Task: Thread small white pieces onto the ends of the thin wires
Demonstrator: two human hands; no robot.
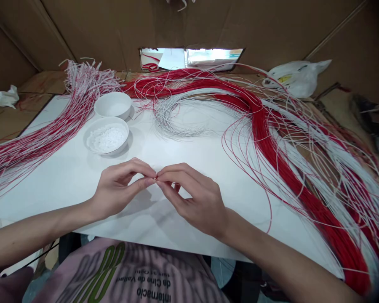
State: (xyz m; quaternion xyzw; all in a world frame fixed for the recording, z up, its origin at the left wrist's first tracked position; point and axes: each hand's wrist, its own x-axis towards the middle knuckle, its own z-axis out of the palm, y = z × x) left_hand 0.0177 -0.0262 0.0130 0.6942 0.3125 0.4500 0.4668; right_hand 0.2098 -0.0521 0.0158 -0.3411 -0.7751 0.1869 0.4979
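Observation:
My left hand (121, 185) and my right hand (194, 195) meet above the front middle of the white table top (240, 185). Thumb and forefinger are pinched on each side, tip to tip. Between the fingertips a trace of thin red wire (157, 178) shows; most of it is hidden, and any small part on it is too tiny to make out. Behind my left hand stands a white bowl (124, 148) holding many small white pieces (106, 138). A second white bowl (120, 112) is just behind it, touching or nearly so.
A thick bundle of red and white wires (262, 126) curves along the back and down the right side. At left lies another bundle (63, 118) with white-tipped ends. Cardboard walls (97, 33) enclose the back, with a cut-out slot. A plastic bag (298, 80) sits back right.

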